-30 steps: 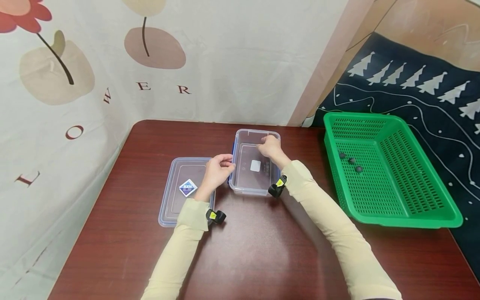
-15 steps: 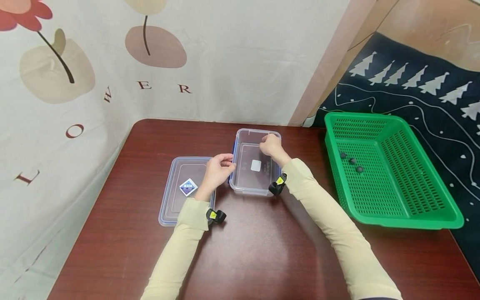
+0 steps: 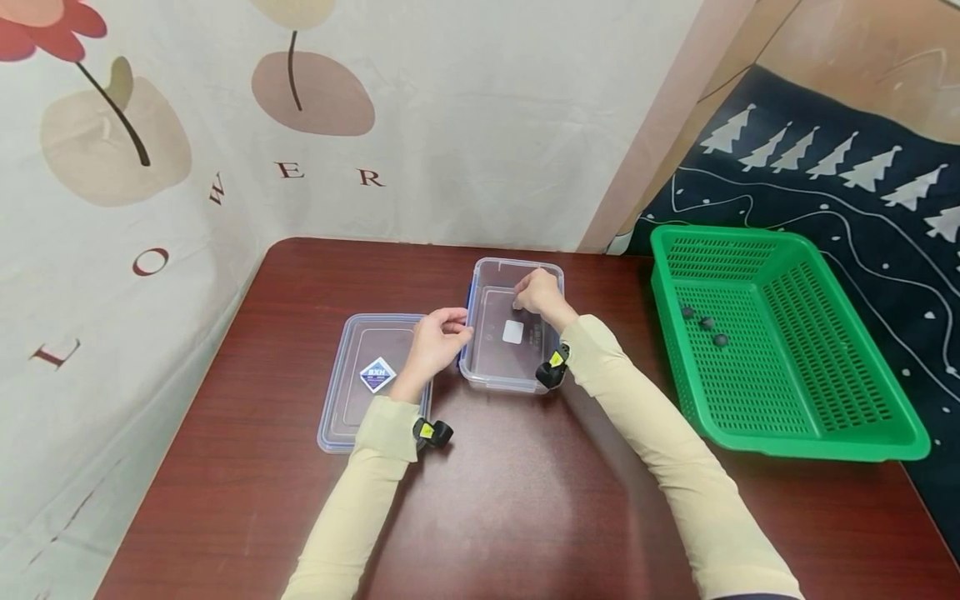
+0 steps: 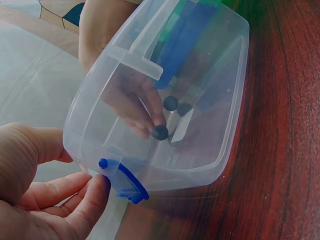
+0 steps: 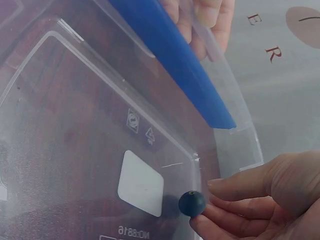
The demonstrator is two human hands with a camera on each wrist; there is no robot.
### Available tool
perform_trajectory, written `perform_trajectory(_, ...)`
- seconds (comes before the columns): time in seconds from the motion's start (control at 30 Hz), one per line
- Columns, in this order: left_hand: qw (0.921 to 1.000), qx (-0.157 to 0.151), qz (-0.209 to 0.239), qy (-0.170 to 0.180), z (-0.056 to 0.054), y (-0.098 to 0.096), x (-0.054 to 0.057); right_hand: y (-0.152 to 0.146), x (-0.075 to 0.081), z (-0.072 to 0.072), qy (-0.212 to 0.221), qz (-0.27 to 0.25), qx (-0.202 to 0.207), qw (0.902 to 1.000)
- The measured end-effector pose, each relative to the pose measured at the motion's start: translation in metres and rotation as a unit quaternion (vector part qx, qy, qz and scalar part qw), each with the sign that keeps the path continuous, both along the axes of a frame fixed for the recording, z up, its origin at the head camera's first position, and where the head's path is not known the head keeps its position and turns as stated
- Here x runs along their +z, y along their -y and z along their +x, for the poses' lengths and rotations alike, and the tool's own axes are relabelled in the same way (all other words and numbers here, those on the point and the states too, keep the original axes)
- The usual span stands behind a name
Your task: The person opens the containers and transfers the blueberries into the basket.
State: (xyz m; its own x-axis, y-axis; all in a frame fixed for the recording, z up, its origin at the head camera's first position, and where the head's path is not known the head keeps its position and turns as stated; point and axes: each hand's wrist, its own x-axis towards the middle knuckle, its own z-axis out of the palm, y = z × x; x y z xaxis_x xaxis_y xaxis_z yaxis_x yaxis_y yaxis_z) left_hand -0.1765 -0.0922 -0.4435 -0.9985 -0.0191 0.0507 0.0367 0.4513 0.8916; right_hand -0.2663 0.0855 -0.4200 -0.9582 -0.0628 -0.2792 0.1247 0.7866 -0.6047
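Observation:
In the head view my left hand [image 3: 437, 343] is at the left wall of a clear plastic food box [image 3: 486, 385]. Its thumb and fingers hold that side by the blue latch [image 4: 131, 186]. My right hand [image 3: 542, 296] reaches down into the box. At its thumb and fingertips it pinches a small dark blue ball [image 5: 192, 203], close over the box floor near a white label [image 5: 141, 183]. Through the cloudy wall, the left wrist view shows this ball at the fingers and further dark round shapes beside it, perhaps reflections. In the head view the fingers hide the ball.
The box's clear lid [image 3: 352, 417], bearing a blue diamond sticker [image 3: 377, 375], lies partly beneath the left forearm. To the right stands a green basket [image 3: 810, 446] with several small dark balls [image 3: 707, 322]. Printed cloth [image 3: 487, 167] hangs behind the brown table [image 3: 510, 508].
My right hand has shifted slightly left and down inside the box, its fingertips coming more into sight. The left hand has kept its place.

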Motion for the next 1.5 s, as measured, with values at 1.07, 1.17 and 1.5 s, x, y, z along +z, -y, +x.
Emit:
perform_trajectory(1.07, 0.9998, 0.003, 0.009, 0.017, 0.003, -0.001, 0.000, -0.007, -0.004, -0.003, 0.012, -0.079, 0.008, 0.9967)
perform_trajectory(1.17, 0.9998, 0.003, 0.009, 0.016, 0.003, -0.001, 0.001, -0.013, 0.006, -0.004, 0.012, -0.110, -0.001, 0.9939)
perform_trajectory(1.5, 0.9998, 0.003, 0.010, 0.015, 0.000, -0.002, 0.002, -0.052, 0.050, -0.002, 0.007, -0.165, -0.028, 0.9859)
